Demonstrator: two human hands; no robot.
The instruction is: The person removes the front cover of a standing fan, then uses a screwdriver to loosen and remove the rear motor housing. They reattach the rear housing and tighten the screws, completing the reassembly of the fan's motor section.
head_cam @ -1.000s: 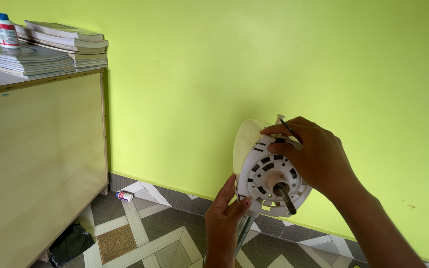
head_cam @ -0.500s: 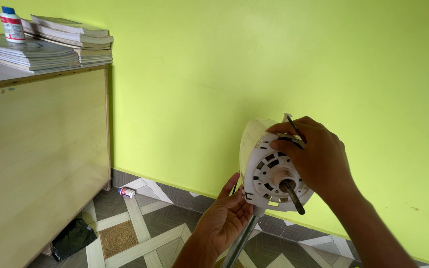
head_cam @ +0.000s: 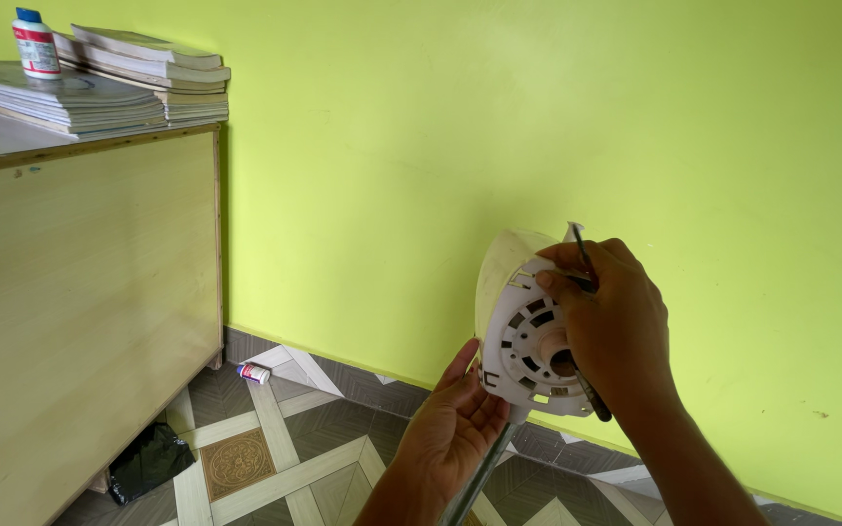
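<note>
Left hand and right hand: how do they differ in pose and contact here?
The left hand is open, palm up, below the white fan motor housing, fingertips near its lower edge; the right hand is curled over the housing's front. The left hand holds nothing; the right hand grips a thin dark tool. The left sits by the metal pole, the right higher up. Both are at the same housing.

Two bare hands and forearms, no sleeves in sight.

Left hand (head_cam: pixel 455 429) and right hand (head_cam: pixel 616 321) both without gloves, rings, watch or bands; short, plain, unpainted nails at the fingertips; wrists uncovered, forearms bare down to the lower edge of view below each hand, with fine hair along the right one; no clothing showing.
</note>
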